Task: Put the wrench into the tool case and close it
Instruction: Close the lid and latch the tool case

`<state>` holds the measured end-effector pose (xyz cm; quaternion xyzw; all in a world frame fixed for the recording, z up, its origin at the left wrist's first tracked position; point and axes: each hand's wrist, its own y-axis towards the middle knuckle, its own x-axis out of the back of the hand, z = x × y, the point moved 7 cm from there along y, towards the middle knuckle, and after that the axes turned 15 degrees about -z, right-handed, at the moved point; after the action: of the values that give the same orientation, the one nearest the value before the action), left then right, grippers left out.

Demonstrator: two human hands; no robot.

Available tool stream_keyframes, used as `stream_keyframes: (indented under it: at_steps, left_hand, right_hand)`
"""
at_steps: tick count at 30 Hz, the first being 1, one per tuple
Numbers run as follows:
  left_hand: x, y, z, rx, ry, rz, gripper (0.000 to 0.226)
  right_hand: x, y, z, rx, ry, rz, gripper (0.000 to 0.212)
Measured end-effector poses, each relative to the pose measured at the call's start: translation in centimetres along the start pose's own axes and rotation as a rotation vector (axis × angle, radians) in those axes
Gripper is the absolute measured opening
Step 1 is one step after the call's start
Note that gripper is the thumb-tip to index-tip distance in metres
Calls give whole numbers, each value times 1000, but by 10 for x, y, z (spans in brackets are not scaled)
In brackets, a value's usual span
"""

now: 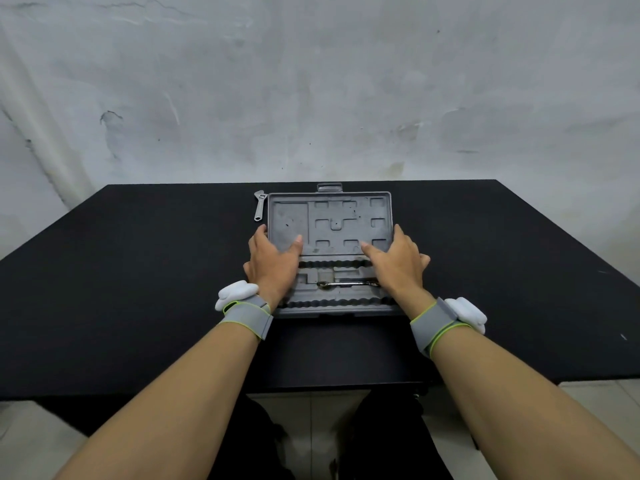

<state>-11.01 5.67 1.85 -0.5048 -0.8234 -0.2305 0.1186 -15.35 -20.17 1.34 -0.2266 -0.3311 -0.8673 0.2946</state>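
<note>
Two hands on open case (330,220) | left hand (272,259) and right hand (398,261) gripping lid sides, fingers spread | slim wrench (348,283) in tray; adjustable wrench (259,206) on table (138,271), just left of lid | rigid light plastic; best held at lid edges.

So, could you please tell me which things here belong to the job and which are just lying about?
Job:
tool case, open, lid held by left hand and right hand
wrench lying in its tray

Lying about:
adjustable spanner on the table, left of the lid
</note>
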Motion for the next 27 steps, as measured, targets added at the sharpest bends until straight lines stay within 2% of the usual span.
stream_keyframes:
  at_steps: [8, 17, 21, 27]
  left_hand:
    - [0, 1, 1, -9, 9, -13, 71]
    - [12, 3, 1, 76, -263, -127, 36]
    - [16, 5, 0, 91, -279, -148, 41]
    - [17, 8, -2, 274, -343, -158, 52]
  right_hand:
    - [3, 1, -1, -7, 47, -50, 78]
    - [13, 2, -3, -68, 217, -182, 43]
    - [18, 3, -4, -119, 297, -206, 35]
    - [24, 4, -3, -177, 402, -214, 44]
